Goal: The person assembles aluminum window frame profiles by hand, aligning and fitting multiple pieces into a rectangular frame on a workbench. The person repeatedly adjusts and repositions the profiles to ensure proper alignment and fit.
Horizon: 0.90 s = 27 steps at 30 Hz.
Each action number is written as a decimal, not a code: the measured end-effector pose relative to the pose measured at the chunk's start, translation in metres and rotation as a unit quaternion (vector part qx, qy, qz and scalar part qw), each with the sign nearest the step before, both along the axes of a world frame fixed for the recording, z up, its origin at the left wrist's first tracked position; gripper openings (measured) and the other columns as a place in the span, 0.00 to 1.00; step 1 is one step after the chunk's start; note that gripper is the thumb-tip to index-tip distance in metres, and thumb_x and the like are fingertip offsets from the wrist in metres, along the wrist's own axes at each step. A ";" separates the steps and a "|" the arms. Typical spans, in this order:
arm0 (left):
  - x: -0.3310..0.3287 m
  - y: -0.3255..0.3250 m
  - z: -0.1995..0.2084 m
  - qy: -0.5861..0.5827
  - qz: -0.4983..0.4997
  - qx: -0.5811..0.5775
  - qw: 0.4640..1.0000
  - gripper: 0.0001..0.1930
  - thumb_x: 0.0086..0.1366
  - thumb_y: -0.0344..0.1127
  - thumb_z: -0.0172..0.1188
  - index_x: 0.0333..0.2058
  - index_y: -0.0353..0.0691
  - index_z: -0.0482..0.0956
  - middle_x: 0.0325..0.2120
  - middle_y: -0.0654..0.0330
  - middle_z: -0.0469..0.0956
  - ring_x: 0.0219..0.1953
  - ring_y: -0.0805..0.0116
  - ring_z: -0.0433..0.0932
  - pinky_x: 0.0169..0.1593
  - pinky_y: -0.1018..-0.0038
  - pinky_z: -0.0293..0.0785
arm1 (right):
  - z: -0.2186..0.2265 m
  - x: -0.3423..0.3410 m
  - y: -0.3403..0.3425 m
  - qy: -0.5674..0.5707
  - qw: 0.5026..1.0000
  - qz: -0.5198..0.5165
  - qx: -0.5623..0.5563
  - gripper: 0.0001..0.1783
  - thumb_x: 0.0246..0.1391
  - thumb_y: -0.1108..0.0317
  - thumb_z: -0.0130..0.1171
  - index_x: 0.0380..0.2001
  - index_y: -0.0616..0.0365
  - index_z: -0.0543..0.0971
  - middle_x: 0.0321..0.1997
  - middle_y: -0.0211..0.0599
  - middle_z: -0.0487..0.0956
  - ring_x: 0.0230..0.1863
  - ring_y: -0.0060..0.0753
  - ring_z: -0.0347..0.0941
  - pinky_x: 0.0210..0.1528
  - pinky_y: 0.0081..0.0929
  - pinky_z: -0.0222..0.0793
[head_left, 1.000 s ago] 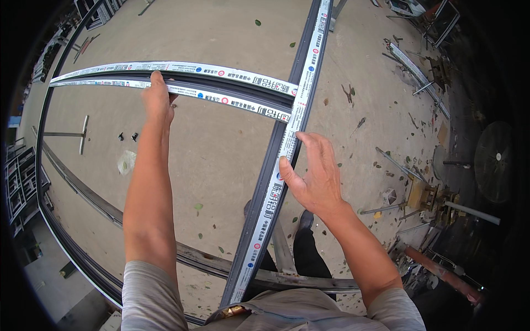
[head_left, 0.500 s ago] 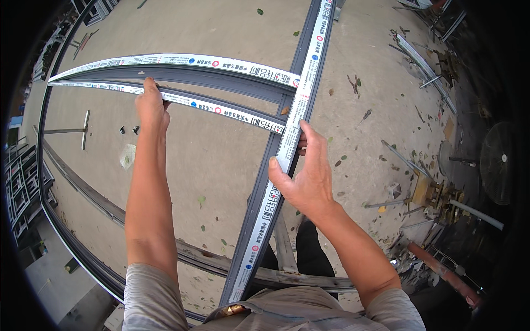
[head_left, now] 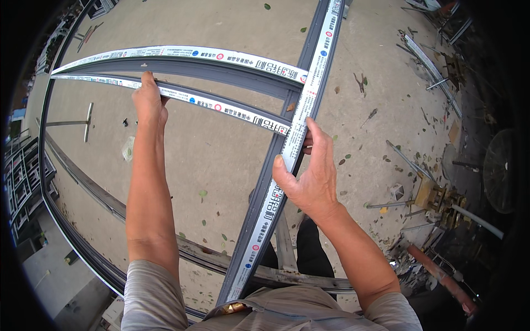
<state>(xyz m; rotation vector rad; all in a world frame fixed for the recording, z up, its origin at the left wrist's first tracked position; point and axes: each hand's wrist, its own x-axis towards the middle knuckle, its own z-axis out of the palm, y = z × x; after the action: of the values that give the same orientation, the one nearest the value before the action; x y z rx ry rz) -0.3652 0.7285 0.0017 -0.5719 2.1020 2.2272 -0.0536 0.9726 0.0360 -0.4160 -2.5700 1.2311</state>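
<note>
A large dark grey metal window frame with white printed film lies before me. My left hand (head_left: 148, 99) is closed around the nearer crossbar (head_left: 204, 103), its thumb on top and its other fingers mostly hidden beneath. Around the long side rail (head_left: 298, 129) my right hand (head_left: 312, 171) is closed, thumb on the near side and fingertips behind the far side. That grip sits just below the joint where the nearer crossbar meets the rail. A second filmed crossbar (head_left: 232, 59) runs a little farther off, and both bars come close together at the left.
Wooden or metal support beams (head_left: 204, 256) pass under the frame near my legs. On the right stand a yellowish clamp-like device (head_left: 425, 193), a round fan (head_left: 499, 171) and scattered metal offcuts. Stacked frames (head_left: 25, 182) are at the left. Dry leaves dot the concrete floor (head_left: 182, 160).
The view has shifted slightly, so the frame appears a little more to the right. Both hands keep their grips, and the nearer crossbar looks about the same against the rail.
</note>
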 end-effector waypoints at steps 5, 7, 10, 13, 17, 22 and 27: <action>0.000 0.024 0.015 -0.005 0.004 -0.006 1.000 0.21 0.81 0.43 0.58 0.56 0.27 0.76 0.42 0.56 0.80 0.42 0.66 0.83 0.47 0.59 0.88 | -0.001 0.002 -0.001 -0.005 1.000 -0.004 -0.009 0.53 0.58 0.59 0.72 0.78 0.64 0.55 0.65 0.61 0.69 0.64 0.59 0.74 0.59 0.50 0.79; -0.006 0.028 0.012 -0.011 0.004 -0.008 1.000 0.21 0.81 0.43 0.58 0.57 0.27 0.76 0.44 0.55 0.81 0.43 0.65 0.84 0.48 0.59 0.88 | -0.003 0.003 0.000 0.003 1.000 -0.001 -0.005 0.53 0.58 0.59 0.72 0.78 0.63 0.55 0.64 0.61 0.70 0.63 0.58 0.74 0.59 0.51 0.79; -0.010 0.030 0.010 0.003 0.019 -0.013 1.000 0.19 0.78 0.42 0.57 0.50 0.27 0.77 0.37 0.53 0.82 0.34 0.62 0.85 0.35 0.62 0.85 | -0.002 0.001 -0.001 0.010 1.000 -0.007 -0.017 0.52 0.59 0.58 0.72 0.78 0.64 0.56 0.64 0.61 0.71 0.63 0.58 0.74 0.59 0.51 0.79; -0.007 0.030 0.011 0.016 0.017 -0.009 1.000 0.18 0.76 0.41 0.57 0.47 0.26 0.78 0.35 0.52 0.83 0.31 0.61 0.85 0.31 0.63 0.84 | -0.003 0.002 0.000 0.012 1.000 -0.003 0.003 0.50 0.59 0.61 0.70 0.78 0.68 0.56 0.60 0.55 0.71 0.58 0.48 0.76 0.64 0.45 0.75; -0.011 0.026 0.016 0.000 -0.001 -0.012 1.000 0.19 0.79 0.41 0.57 0.55 0.28 0.77 0.43 0.55 0.81 0.40 0.65 0.85 0.44 0.62 0.89 | -0.005 0.003 -0.002 0.015 1.000 -0.006 -0.015 0.51 0.60 0.60 0.70 0.78 0.68 0.56 0.61 0.58 0.71 0.60 0.52 0.75 0.62 0.47 0.76; -0.018 0.032 0.016 -0.007 0.013 -0.032 0.999 0.18 0.78 0.39 0.57 0.54 0.28 0.78 0.41 0.56 0.82 0.38 0.66 0.85 0.39 0.65 0.87 | -0.002 0.002 -0.001 0.004 1.000 -0.004 -0.019 0.50 0.60 0.59 0.70 0.78 0.68 0.57 0.65 0.62 0.71 0.63 0.59 0.75 0.60 0.50 0.78; -0.016 0.036 0.018 0.000 0.029 -0.039 0.999 0.15 0.76 0.37 0.57 0.49 0.27 0.78 0.34 0.56 0.81 0.31 0.67 0.82 0.29 0.67 0.77 | -0.006 0.002 -0.002 0.019 1.000 -0.003 -0.014 0.50 0.61 0.59 0.70 0.78 0.69 0.58 0.65 0.62 0.72 0.62 0.59 0.76 0.61 0.49 0.78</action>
<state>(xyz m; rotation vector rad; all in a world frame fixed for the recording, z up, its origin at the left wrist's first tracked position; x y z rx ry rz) -0.3814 0.7643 0.0197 -0.6456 2.2084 2.1817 -0.0520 0.9707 0.0297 -0.4015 -2.5205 1.2620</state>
